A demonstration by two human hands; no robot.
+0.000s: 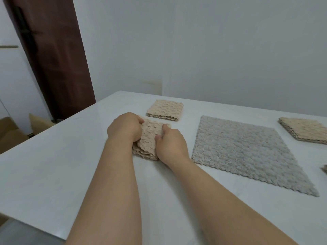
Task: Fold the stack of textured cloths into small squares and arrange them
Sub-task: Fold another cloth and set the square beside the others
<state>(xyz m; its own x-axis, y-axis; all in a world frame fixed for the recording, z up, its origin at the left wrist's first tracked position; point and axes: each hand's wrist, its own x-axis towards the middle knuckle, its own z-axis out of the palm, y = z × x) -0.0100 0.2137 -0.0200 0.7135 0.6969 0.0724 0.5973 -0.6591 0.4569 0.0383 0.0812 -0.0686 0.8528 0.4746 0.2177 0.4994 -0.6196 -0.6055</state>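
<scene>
Soft, even, dim-cool light; faint shadows, mild overall blur, wide-angle bending at edges.

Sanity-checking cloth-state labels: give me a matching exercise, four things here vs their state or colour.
Things
1. grey cloth
2. near beige cloth
3. far beige square
4. table

States
A. white, bears everything
B. folded, untouched
C. gripped by left hand and right hand
D. spread flat, unfolded

Pairs: 1-D, 2-C, 3-B, 4-A
</scene>
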